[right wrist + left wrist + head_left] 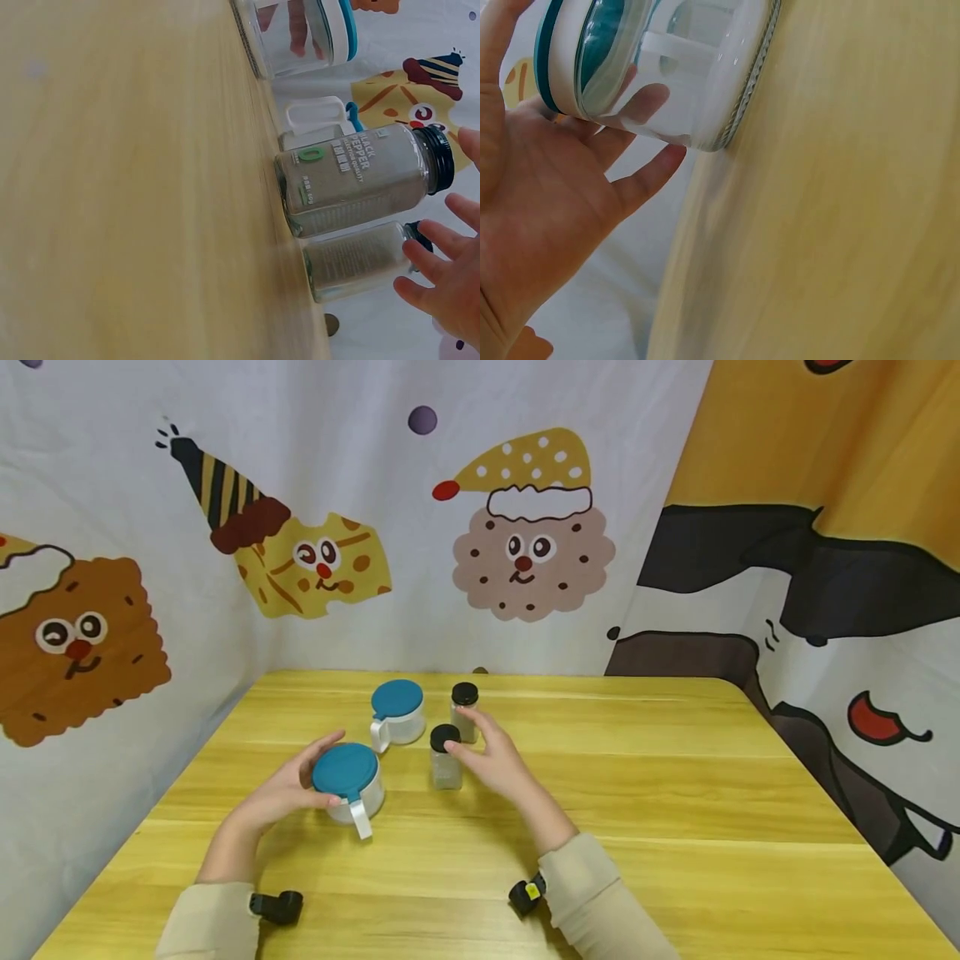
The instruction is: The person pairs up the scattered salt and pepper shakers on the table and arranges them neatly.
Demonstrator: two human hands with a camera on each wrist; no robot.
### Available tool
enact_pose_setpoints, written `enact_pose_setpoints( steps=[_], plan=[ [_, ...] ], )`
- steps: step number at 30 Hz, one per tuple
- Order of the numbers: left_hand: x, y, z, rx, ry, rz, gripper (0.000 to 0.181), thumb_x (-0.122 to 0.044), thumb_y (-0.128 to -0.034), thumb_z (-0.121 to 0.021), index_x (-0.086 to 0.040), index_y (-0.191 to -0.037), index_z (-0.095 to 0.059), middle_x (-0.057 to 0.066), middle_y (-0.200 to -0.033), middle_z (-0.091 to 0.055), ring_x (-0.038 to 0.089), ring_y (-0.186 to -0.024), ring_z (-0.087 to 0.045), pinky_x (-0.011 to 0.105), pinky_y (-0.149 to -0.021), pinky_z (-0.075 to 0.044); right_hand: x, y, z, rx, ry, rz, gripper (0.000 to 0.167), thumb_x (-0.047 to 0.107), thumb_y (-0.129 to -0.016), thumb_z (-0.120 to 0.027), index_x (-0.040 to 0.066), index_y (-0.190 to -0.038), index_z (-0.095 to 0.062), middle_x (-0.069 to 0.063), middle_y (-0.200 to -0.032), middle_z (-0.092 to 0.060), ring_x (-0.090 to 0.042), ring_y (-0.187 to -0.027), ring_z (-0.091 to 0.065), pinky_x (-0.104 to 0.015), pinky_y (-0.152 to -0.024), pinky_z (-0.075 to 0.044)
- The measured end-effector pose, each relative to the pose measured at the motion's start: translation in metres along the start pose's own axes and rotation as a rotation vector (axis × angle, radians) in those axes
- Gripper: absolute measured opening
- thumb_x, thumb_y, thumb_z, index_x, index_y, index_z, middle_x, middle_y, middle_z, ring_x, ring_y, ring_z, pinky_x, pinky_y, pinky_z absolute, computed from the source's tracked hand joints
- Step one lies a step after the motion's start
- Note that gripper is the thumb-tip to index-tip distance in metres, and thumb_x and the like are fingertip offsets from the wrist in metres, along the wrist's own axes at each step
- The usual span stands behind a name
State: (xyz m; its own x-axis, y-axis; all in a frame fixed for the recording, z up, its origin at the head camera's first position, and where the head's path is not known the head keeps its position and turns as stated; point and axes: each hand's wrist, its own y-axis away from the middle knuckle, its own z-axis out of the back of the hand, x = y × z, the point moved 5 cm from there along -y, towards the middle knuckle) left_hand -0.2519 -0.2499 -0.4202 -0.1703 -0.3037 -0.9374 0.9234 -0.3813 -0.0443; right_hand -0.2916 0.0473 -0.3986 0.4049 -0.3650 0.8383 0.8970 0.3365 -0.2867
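My left hand (281, 789) (547, 187) is curled around the near clear jar (369, 797) (682, 67), thumb by its white handle and fingers behind. The jar stands upright under its teal lid (345, 770). The right hand (495, 760) (450, 277) has its fingers spread beside two black-capped glass bottles, holding neither; whether a fingertip touches a cap, I cannot tell. The front bottle (446, 770) (356, 180) has a black pepper label in the right wrist view. Behind it stands the other bottle (468, 727) (360, 262), partly covered by the fingers.
A second teal-lidded jar (405, 727) with a white handle stands behind the near one, left of the bottles. All stand on a yellow wood-grain table (675, 793). A printed curtain (420, 527) hangs beyond the table's back edge.
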Motion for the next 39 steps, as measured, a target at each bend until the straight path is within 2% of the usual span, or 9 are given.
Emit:
enact_pose_setpoints(
  steps=[4,10,17,33,39],
  plan=[
    [0.001,0.0,-0.001,0.013,0.008,-0.001,0.097,-0.01,-0.0781,-0.078,-0.007,-0.153,-0.017,0.025,-0.154,-0.013,0.047,-0.132,-0.025,0.06,-0.101,-0.026,-0.002,-0.001,-0.002,-0.001,-0.029,0.004,0.059,0.03,-0.092,-0.066,0.01,-0.143,-0.044,-0.007,-0.144,-0.043,-0.026,-0.131,-0.039,-0.051,-0.105,-0.031],
    [0.005,0.0,-0.002,0.016,-0.011,0.033,0.099,-0.011,-0.0773,-0.079,-0.013,-0.154,-0.016,0.026,-0.152,-0.016,0.048,-0.132,-0.026,0.063,-0.1,-0.027,-0.001,-0.004,-0.005,0.027,-0.071,0.054,0.058,0.025,-0.092,-0.066,0.004,-0.142,-0.043,-0.014,-0.14,-0.047,-0.031,-0.127,-0.043,-0.054,-0.103,-0.032],
    [0.007,0.0,0.0,0.019,-0.019,0.039,0.098,-0.012,-0.0775,-0.079,-0.012,-0.153,-0.017,0.028,-0.149,-0.024,0.048,-0.129,-0.032,0.062,-0.099,-0.03,0.034,0.003,0.0,0.095,-0.151,0.025,0.053,0.007,-0.092,-0.065,-0.005,-0.139,-0.042,-0.025,-0.136,-0.047,-0.04,-0.122,-0.046,-0.055,-0.102,-0.033],
    [0.008,-0.002,-0.003,0.012,-0.072,0.053,0.101,-0.015,-0.0746,-0.082,-0.007,-0.152,-0.016,0.03,-0.144,-0.031,0.05,-0.127,-0.033,0.068,-0.097,-0.028,0.026,0.004,-0.007,0.119,-0.177,-0.017,0.048,0.008,-0.093,-0.063,-0.006,-0.136,-0.046,-0.023,-0.123,-0.057,-0.036,-0.114,-0.051,-0.055,-0.098,-0.037],
    [0.008,-0.002,-0.005,0.007,-0.089,0.051,0.101,-0.016,-0.0745,-0.082,-0.007,-0.152,-0.017,0.03,-0.144,-0.031,0.05,-0.127,-0.033,0.068,-0.097,-0.029,0.026,0.004,-0.008,0.124,-0.224,-0.008,0.046,0.005,-0.093,-0.062,-0.007,-0.135,-0.046,-0.024,-0.121,-0.057,-0.035,-0.111,-0.053,-0.049,-0.094,-0.042]
  ],
)
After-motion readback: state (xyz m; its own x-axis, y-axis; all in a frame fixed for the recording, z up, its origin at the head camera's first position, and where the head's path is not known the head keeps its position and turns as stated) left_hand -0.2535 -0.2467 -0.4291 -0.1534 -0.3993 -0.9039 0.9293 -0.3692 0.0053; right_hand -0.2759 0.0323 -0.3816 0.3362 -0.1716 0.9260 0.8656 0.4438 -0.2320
